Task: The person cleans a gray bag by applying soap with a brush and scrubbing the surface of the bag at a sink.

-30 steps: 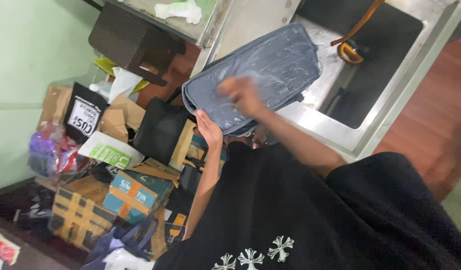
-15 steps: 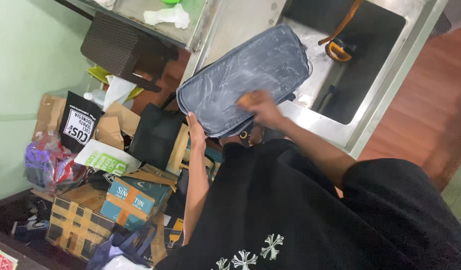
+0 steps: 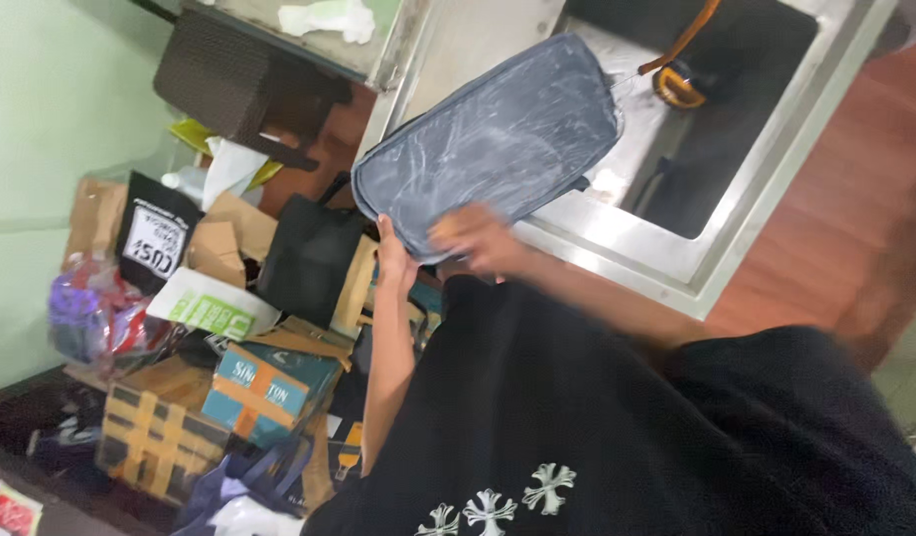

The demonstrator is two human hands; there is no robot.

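Flat dark-blue fabric pouch with soapy white streaks [image 3: 493,134], held up tilted over the rim of the stainless steel sink [image 3: 676,268], one end hanging past the counter edge. Left hand [image 3: 395,260] clamped on the lower corner, thumb on the front face, fingers wrapped behind. Right hand [image 3: 478,238] laid flat against the lower face, too blurred to tell whether fingers are spread or together.

Could go wrong: slick suds plus a one-corner grip, so probably an easy slip down toward the pile of cardboard boxes and bags [image 3: 229,347] on the floor. Drips landing on that pile also look likely, given the overhang.

Hard to make out: back side of the pouch and any zipper, not visible. Sink bottom mostly dark, with just an orange looped strap or hose [image 3: 676,69] showing. White crumpled rag [image 3: 329,18] cut off at the top edge. Black shirt blocking everything below the forearms.
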